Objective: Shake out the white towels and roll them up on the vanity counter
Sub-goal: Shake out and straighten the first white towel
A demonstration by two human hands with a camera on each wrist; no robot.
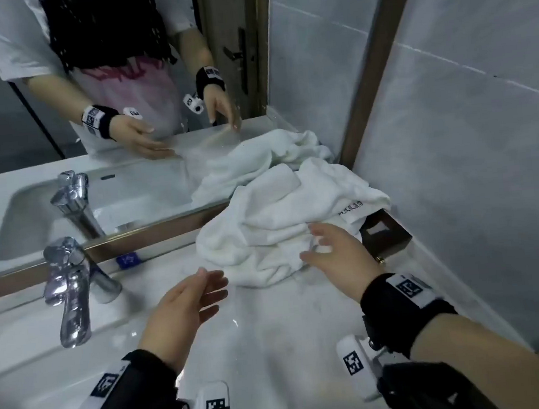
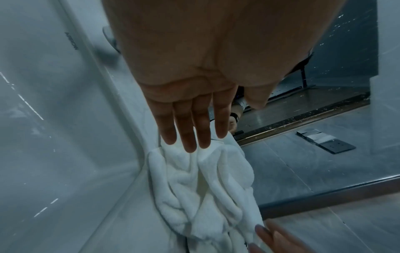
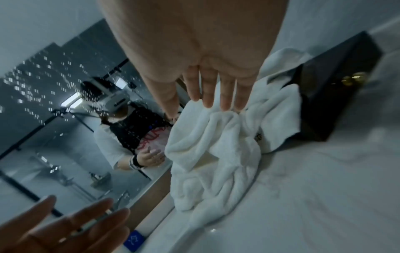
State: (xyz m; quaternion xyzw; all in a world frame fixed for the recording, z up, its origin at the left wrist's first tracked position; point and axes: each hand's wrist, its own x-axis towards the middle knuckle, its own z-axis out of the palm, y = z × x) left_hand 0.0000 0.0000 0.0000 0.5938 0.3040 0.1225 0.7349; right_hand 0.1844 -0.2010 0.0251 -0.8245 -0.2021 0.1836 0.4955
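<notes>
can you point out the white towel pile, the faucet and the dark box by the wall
white towel pile (image 1: 273,230): head view, on the crumpled middle folds.
faucet (image 1: 70,287): head view, on the chrome handle and spout.
dark box (image 1: 388,233): head view, on its top face beside the towel.

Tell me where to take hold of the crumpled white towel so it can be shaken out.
Probably pinch the white towel at its near hem on the counter, coming from the front with both open hands, left hand and right hand. It lies bunched against the mirror, its right end draped over the dark box.
</notes>
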